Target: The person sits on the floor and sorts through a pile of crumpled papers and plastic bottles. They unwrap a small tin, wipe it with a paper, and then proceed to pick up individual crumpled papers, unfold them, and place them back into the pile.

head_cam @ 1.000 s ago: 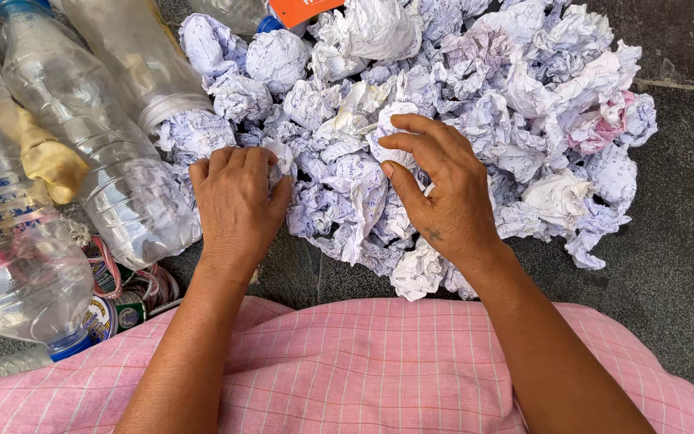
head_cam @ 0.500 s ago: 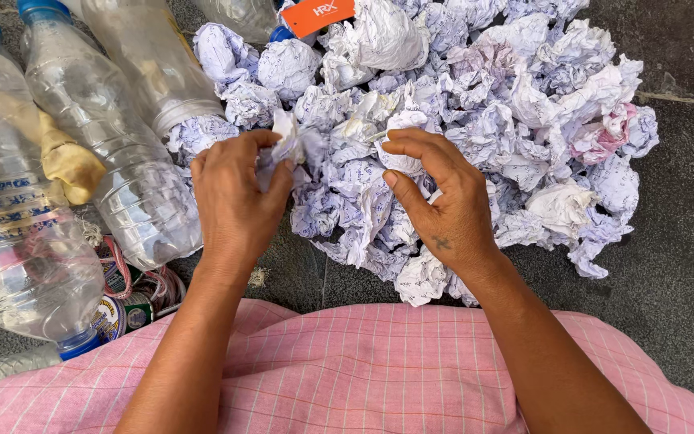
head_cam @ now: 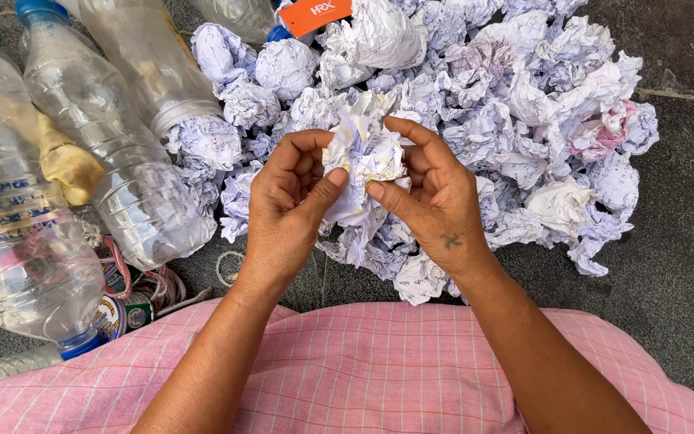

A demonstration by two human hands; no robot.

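Observation:
Both hands hold one crumpled ball of white paper with blue writing (head_cam: pixel 361 157) just above a large heap of similar paper balls (head_cam: pixel 524 104) on the dark stone floor. My left hand (head_cam: pixel 287 209) grips the ball's left side with thumb and fingers. My right hand (head_cam: pixel 435 197) grips its right side, fingers curled over the top. The hands face each other, almost touching.
Several empty clear plastic bottles (head_cam: pixel 114 153) lie at the left, some with blue caps. A yellowish cloth (head_cam: pixel 62 161), small tins and cords (head_cam: pixel 122 297) lie by them. An orange tag (head_cam: pixel 319 12) sits at the top. My pink checked lap (head_cam: pixel 363 370) fills the bottom.
My left hand lifted a paper ball from the heap's left side and carried it right. My right hand turned and took hold of it too.

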